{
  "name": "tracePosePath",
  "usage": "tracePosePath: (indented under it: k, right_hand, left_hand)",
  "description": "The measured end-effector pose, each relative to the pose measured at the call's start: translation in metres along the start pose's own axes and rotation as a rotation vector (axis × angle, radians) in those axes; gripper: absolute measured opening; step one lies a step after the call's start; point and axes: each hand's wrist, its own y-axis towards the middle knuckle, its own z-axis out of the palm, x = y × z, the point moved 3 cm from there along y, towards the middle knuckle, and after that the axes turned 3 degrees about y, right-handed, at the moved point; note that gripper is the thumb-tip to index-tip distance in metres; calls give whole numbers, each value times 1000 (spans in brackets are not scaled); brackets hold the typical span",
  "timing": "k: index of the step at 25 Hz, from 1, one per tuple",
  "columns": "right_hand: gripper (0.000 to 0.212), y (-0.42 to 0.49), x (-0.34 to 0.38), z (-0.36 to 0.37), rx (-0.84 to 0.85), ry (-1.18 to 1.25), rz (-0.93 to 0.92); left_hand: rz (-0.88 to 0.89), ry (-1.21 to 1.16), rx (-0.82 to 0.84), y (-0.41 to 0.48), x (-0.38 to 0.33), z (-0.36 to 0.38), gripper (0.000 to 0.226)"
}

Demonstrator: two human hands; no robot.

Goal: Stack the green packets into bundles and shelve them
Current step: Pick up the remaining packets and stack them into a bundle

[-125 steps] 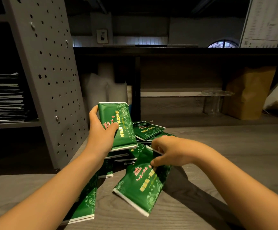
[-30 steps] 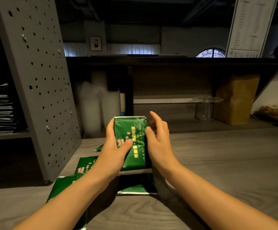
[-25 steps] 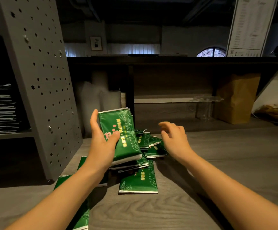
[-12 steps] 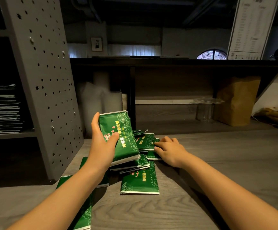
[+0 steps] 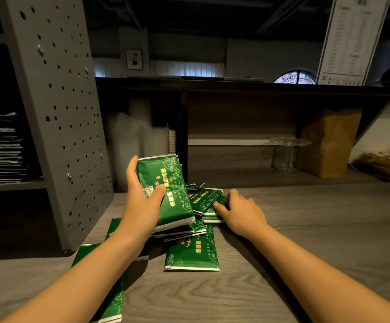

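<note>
Head view of a grey wood-grain desk (image 5: pixel 317 229) in front of a low open shelf (image 5: pixel 236 176). The left grip (image 5: pixel 142 206) holds a bundle (image 5: pixel 173 199) of green packets above the desk: the thumb lies across the printed face, the fingers wrap the far long edge, and the bundle tilts with its white-edged lower end toward the camera. Just below and to the right of it lies a loose pile of packets (image 5: pixel 204 198), overlapping at uneven angles. The right grip (image 5: pixel 243 210) rests palm down on the right end of this pile, fingers bent over the packets and thumb tip against one edge; whether it has closed on a packet cannot be told. One single packet (image 5: pixel 193 252) lies flat on the desk nearer the camera, partly under the pile. More packets (image 5: pixel 110 306) lie beneath the left forearm, at the desk's left edge. A grey perforated panel (image 5: pixel 61 113) stands at the left, with a stack of papers (image 5: pixel 0 148) on a shelf beyond it. On the low shelf at the right stand a clear glass stand (image 5: pixel 285 152) and a brown paper bag (image 5: pixel 329 141), just beside one another.
</note>
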Motion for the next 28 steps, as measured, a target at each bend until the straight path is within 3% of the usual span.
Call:
tracePosePath:
  k: [3, 7, 9, 12, 14, 19, 28]
  right_hand:
    - [51, 8, -3, 5, 25, 137, 32]
    - [82, 14, -17, -8, 122, 603, 186]
    - [72, 15, -27, -15, 136, 671, 236]
    - [26, 17, -35, -22, 118, 674, 241]
    - [15, 18, -40, -25, 43, 614, 233]
    - [22, 12, -42, -32, -132, 209, 234]
    - [27, 8, -45, -45, -312, 238, 230]
  left_hand:
    - [4, -12, 0, -3, -1, 4, 69]
    - [3, -8, 5, -3, -1, 5, 68]
    - [0, -7, 0, -2, -1, 4, 68]
    - [-10, -2, 0, -2, 0, 4, 68]
    - [-17, -6, 10, -3, -1, 5, 68]
    - [-12, -11, 11, -2, -1, 6, 67]
    - [-16, -33, 45, -3, 1, 9, 67]
